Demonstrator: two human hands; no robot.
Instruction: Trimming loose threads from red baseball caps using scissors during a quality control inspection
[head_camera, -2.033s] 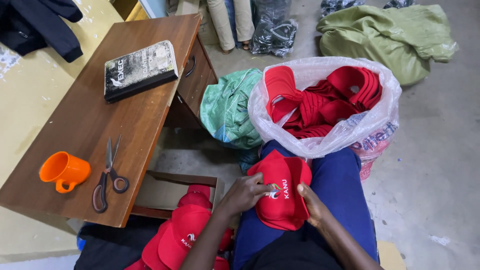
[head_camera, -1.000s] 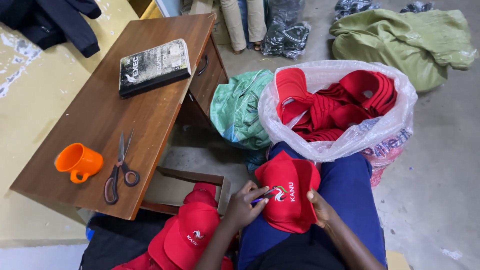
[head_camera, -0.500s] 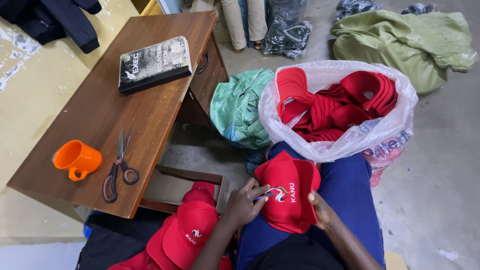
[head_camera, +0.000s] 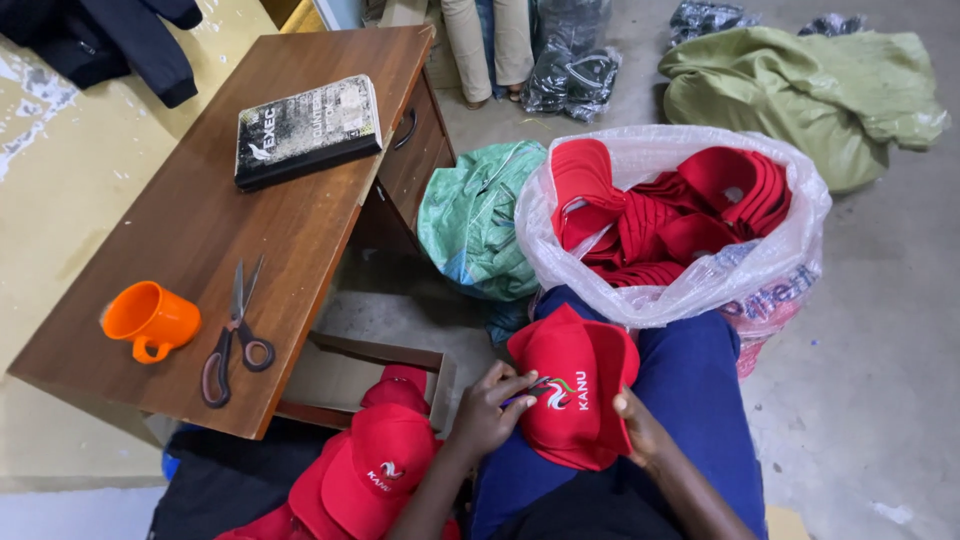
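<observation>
Red cap (head_camera: 575, 395) lies on the person's lap, beside the clear bag of caps (head_camera: 680, 210). Left hand (head_camera: 490, 410) pinches at its embroidered front; right hand (head_camera: 640, 430) clasps its edge.

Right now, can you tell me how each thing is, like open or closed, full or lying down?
red cap: on the lap, held at both sides
left hand: fingers on the cap's front
right hand: gripping the cap's edge
clear plastic bag: open, full of red caps
scissors: closed, lying flat
orange cup: tipped on its side
book: closed, flat on the desk
desk drawer: shut
</observation>
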